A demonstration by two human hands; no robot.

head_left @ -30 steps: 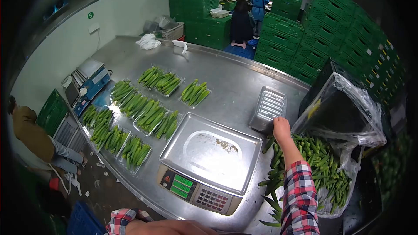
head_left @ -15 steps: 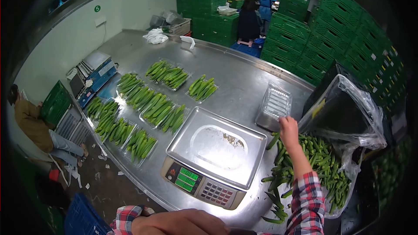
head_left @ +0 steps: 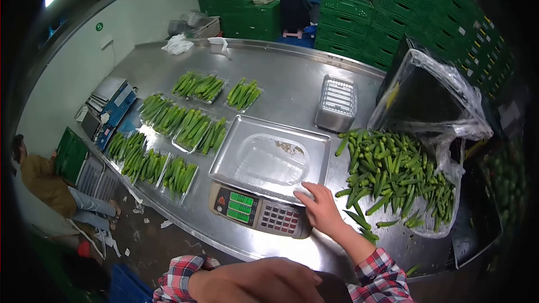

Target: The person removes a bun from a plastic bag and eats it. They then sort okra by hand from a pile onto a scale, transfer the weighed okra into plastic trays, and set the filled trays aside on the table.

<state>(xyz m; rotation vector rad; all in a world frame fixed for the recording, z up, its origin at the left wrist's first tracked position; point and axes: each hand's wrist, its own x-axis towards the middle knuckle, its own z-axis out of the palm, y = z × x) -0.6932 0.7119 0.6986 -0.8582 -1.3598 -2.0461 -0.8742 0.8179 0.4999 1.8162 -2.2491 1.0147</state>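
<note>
My right hand (head_left: 324, 209) is over the front right corner of the scale's steel pan (head_left: 224, 164), thumb and forefinger apart near the rim. A clear plastic tray (head_left: 264, 163) lies on the pan, its outline faint against the metal. Below the pan, the scale (head_left: 261, 213) shows green lit displays and a keypad. My left hand (head_left: 252, 283) is close to the camera at the bottom, stretched rightward across the front of my body. Its fingers look extended, their undersides hidden. Right of the scale, loose okra (head_left: 393, 174) lies heaped on a plastic sheet.
Trays of okra (head_left: 193, 129) stand in rows left of the scale. A stack of clear trays (head_left: 337, 104) is behind it to the right. A plastic-lined black crate (head_left: 432, 84) borders the heap. Green crates (head_left: 342, 19) and other people (head_left: 295, 8) are beyond the steel table (head_left: 281, 90).
My right hand has moved from the tray stack to the scale pan's front right corner. A clear tray now lies on the pan. The whole view has shifted a little.
</note>
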